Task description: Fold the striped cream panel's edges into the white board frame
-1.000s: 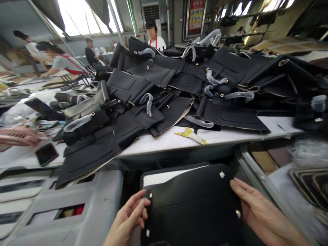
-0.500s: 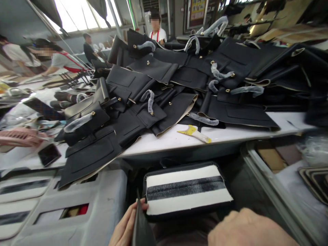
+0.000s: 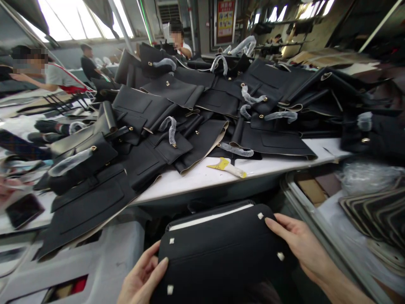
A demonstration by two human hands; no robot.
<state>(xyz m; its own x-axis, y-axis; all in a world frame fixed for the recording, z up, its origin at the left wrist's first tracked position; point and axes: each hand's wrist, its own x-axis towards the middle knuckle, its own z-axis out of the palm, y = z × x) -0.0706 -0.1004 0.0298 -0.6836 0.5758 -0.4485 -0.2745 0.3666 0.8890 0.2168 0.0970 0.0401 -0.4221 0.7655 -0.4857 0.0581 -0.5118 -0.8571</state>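
Note:
Between my two hands is a black bag base panel (image 3: pixel 221 257) with rounded corners and a small pale metal stud near each corner. My left hand (image 3: pixel 144 272) grips its left edge, thumb on top. On the right edge my right hand (image 3: pixel 294 236) holds it near the far corner, thumb on the face and fingers behind. The panel lies over the bag bottom, whose white strip (image 3: pixel 211 217) shows along the far side. The rest of that bottom is hidden beneath the panel.
A heap of black bag pieces (image 3: pixel 152 143) with wrapped handles covers the white table (image 3: pixel 190 181). A yellow-and-white tool (image 3: pixel 226 166) lies near its edge. At left stands a grey crate (image 3: pixel 117 253); at right, stacked panels (image 3: pixel 373 211). People work behind.
The black panel, earlier edge-on in my left hand, now lies flat over the white-striped bag bottom. My right hand has opened from a fist and taken its right edge. The view has shifted right.

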